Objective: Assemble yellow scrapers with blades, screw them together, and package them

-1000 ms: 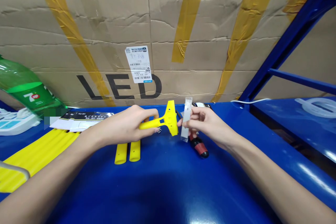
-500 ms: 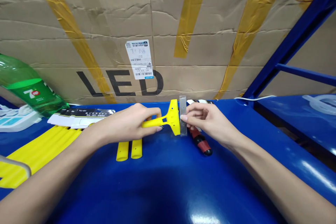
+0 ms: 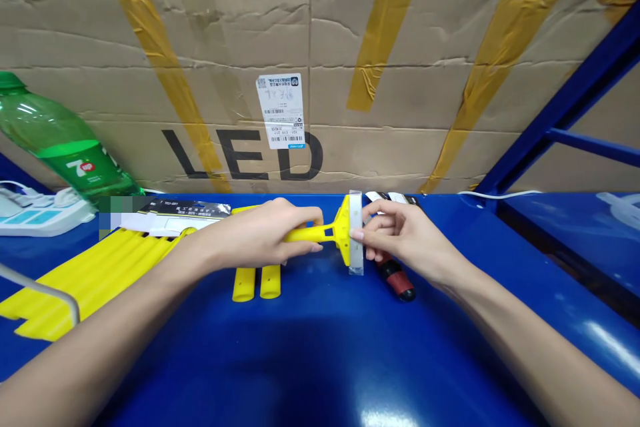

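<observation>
My left hand [image 3: 265, 232] is closed around the narrow neck of a yellow plastic scraper [image 3: 343, 230], whose wide head points right. Pinched between the thumb and fingers of my right hand [image 3: 403, 233] is a clear, flat blade cover [image 3: 355, 257]. The cover stands along the scraper's front edge and appears to overlap it. Behind and below my right hand lies a screwdriver [image 3: 401, 283] with a red and black handle, partly hidden. Two yellow tubes [image 3: 244, 287] lie side by side under my left hand, their far ends covered by it.
Several yellow tubes [image 3: 95, 273] lie on the blue table [image 3: 310, 353] at left, near black-and-white packaging [image 3: 193, 217]. A green bottle [image 3: 75, 147] leans beside a white power strip [image 3: 45, 217]. A taped cardboard box [image 3: 240, 27] stands behind; a blue frame [image 3: 560, 100] rises at right.
The blade cover has met the scraper's front edge, closing the small gap between them. The whole view has shifted slightly, so things appear farther right.
</observation>
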Demonstrator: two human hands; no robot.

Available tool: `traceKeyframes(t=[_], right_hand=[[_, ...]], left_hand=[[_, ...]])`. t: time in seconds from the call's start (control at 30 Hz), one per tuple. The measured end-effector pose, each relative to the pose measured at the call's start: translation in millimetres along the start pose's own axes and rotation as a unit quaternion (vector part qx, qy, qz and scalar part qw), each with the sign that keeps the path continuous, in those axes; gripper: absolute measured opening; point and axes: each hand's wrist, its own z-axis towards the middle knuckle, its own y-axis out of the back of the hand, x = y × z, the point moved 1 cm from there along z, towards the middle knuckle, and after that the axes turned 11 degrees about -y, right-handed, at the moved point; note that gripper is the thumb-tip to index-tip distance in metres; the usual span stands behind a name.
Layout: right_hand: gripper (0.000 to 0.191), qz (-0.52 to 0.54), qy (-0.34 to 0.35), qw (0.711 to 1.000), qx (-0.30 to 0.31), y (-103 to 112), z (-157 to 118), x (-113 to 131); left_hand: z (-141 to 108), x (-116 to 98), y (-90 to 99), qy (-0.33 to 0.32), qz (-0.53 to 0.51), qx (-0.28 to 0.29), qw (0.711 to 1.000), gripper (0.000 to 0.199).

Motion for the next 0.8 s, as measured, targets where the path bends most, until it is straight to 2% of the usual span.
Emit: traceKeyframes(t=[0.23,0.43,0.53,0.63,0.73,0.8], right_hand=[[0.026,0.007,-0.005,1.0,0.008,-9,-3,4],[0.032,0.048,-0.053,0.997,-0.011,-10,-2,0],[0.04,0.05,-0.066,0.996,-0.031,-11,0,-3],[0.047,0.03,-0.063,0.997,-0.041,-12,-1,-2],[0.043,0.009,-0.053,0.998,-0.031,-12,-1,0],[0.045,-0.005,-0.041,0.998,-0.046,-10,-1,2]], left_hand=[[-4,0,4.5,-0.001,-0.06,0.037,0.998,0.024],[-2,-1,4.5,-0.02,0.009,0.001,1.0,0.021],[-2,0,4.6,-0.017,0.009,0.01,1.0,0.02],[-2,0,5.4,-0.01,0.015,0.018,1.0,0.02],[-4,0,7.4,-0.006,0.021,0.018,1.0,0.02],[-7,2,10.1,0.001,0.03,0.023,0.999,0.022]])
